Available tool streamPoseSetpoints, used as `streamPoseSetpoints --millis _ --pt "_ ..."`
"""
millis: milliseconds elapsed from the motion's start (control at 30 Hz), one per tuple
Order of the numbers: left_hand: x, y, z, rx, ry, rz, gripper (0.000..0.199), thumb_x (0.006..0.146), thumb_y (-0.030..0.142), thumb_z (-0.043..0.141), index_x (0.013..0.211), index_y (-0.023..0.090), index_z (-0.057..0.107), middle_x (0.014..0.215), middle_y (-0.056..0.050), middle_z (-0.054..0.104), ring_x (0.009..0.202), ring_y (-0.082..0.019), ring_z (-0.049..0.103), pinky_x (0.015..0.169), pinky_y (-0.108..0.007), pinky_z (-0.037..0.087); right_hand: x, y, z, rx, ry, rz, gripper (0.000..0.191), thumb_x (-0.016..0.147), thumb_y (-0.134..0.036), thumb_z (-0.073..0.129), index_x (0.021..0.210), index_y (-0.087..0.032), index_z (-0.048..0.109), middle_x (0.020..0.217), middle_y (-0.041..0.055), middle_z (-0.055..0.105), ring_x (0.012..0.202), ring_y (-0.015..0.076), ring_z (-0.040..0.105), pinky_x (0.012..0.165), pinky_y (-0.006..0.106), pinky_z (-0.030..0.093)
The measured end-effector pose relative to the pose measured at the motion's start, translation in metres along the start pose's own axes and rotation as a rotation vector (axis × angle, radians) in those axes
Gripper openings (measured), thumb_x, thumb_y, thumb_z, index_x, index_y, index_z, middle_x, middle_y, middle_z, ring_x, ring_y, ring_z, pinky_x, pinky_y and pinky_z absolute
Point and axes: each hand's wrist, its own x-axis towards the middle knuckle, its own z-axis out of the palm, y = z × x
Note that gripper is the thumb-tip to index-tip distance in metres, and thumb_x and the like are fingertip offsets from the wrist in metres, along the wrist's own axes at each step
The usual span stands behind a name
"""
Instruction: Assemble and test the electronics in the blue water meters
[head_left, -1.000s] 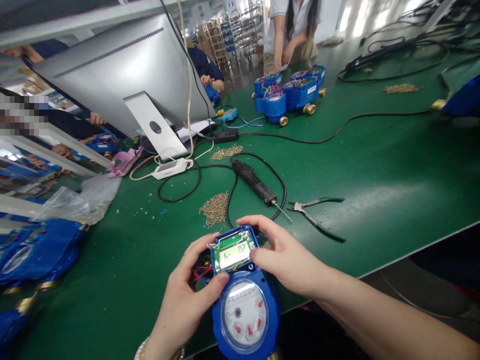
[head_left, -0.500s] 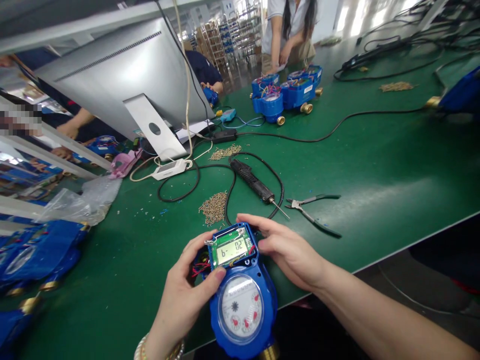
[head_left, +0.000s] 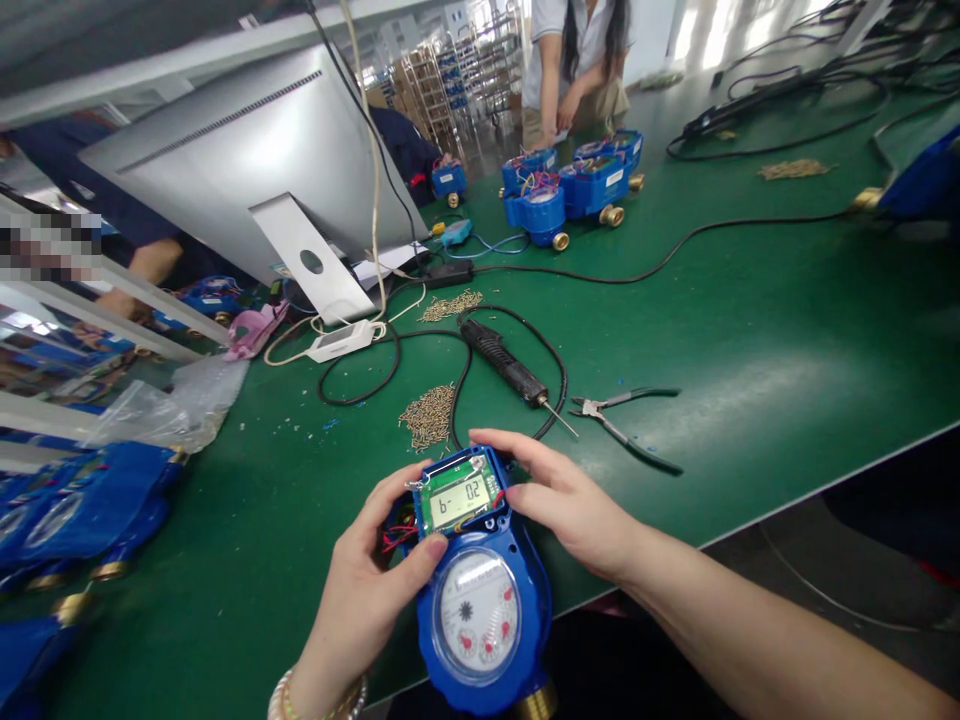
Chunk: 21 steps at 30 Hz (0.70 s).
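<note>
— What is held here?
— A meter [head_left: 484, 620], gripped between the left hand [head_left: 367, 570] and the right hand [head_left: 577, 512], its display [head_left: 459, 502] uncovered.
— And beyond it?
— A driver [head_left: 504, 362] is half circled by a cord [head_left: 562, 372], pliers [head_left: 634, 443] are laid open near its tip, and screws [head_left: 429, 415] are heaped nearby.

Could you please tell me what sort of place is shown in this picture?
Probably a factory workshop for meters: the left hand and right hand hold a blue meter with its circuit board exposed, more blue units stand on the green table, and a corded screwdriver lies near a pile of small screws.
</note>
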Motion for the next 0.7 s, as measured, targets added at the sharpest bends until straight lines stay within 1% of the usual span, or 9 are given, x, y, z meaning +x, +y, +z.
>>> streamPoseSetpoints --millis 100,200,267,367,467,533,600,700 --pt "0.001 -0.003 -0.002 -0.003 -0.037 0.008 0.052 0.073 0.036 0.073 0.121 0.026 0.054 0.126 -0.004 0.058 0.112 -0.025 0.058 0.096 -0.033 0.048 -0.001 0.000 -0.001 -0.034 -0.017 -0.004 0.056 0.071 -0.018 0.058 0.127 -0.021 0.052 0.132 0.0030 0.054 0.122 0.0230 0.049 0.106 0.042 0.037" --pt "0.002 -0.004 -0.003 0.007 -0.052 0.025 0.052 0.075 0.036 0.072 0.122 0.028 0.053 0.128 -0.004 0.056 0.115 -0.025 0.055 0.099 -0.034 0.045 0.000 0.000 -0.001 -0.098 0.016 -0.022 0.046 0.078 -0.022 0.055 0.124 -0.021 0.054 0.129 0.0034 0.057 0.120 0.0222 0.051 0.107 0.042 0.037" --pt "0.001 -0.004 -0.002 0.003 -0.063 0.036 0.051 0.076 0.036 0.071 0.122 0.028 0.053 0.128 -0.004 0.055 0.117 -0.025 0.054 0.100 -0.035 0.044 0.001 0.000 -0.001 -0.129 0.040 -0.026 0.042 0.082 -0.022 0.052 0.123 -0.021 0.055 0.129 0.0030 0.057 0.119 0.0204 0.051 0.107 0.039 0.038" --pt "0.001 -0.004 -0.001 -0.005 -0.074 0.046 0.050 0.077 0.036 0.071 0.122 0.029 0.053 0.129 -0.004 0.054 0.118 -0.026 0.053 0.101 -0.036 0.043 0.002 0.000 -0.001 -0.084 0.032 -0.010 0.038 0.086 -0.023 0.049 0.124 -0.023 0.055 0.127 0.0010 0.059 0.117 0.0161 0.053 0.105 0.033 0.039" --pt "0.002 -0.005 -0.001 -0.008 -0.082 0.059 0.051 0.076 0.035 0.072 0.123 0.030 0.053 0.130 -0.003 0.053 0.120 -0.026 0.051 0.105 -0.038 0.038 0.003 0.001 0.001 -0.025 0.013 0.010 0.037 0.088 -0.030 0.054 0.124 -0.024 0.054 0.124 0.0021 0.060 0.108 0.0146 0.059 0.097 0.029 0.046" --pt "0.002 -0.006 -0.001 -0.019 -0.095 0.062 0.051 0.076 0.035 0.072 0.123 0.030 0.053 0.131 -0.003 0.053 0.121 -0.027 0.050 0.107 -0.041 0.035 0.002 0.002 0.005 0.013 -0.010 0.043 0.044 0.085 -0.032 0.061 0.127 -0.025 0.050 0.122 0.0036 0.061 0.100 0.0145 0.062 0.086 0.026 0.052" --pt "0.001 -0.007 -0.002 -0.034 -0.108 0.060 0.051 0.076 0.035 0.072 0.123 0.030 0.052 0.130 -0.003 0.054 0.122 -0.027 0.050 0.108 -0.042 0.033 0.002 0.005 0.008 0.063 -0.035 0.082 0.051 0.082 -0.031 0.065 0.130 -0.027 0.045 0.120 0.0041 0.062 0.092 0.0141 0.065 0.078 0.025 0.054" --pt "0.001 -0.008 -0.002 -0.047 -0.116 0.065 0.051 0.076 0.036 0.072 0.123 0.031 0.052 0.131 -0.003 0.053 0.122 -0.028 0.049 0.109 -0.044 0.032 0.001 0.009 0.010 0.076 -0.031 0.103 0.054 0.082 -0.030 0.067 0.130 -0.029 0.043 0.115 0.0043 0.063 0.088 0.0146 0.066 0.074 0.025 0.055"
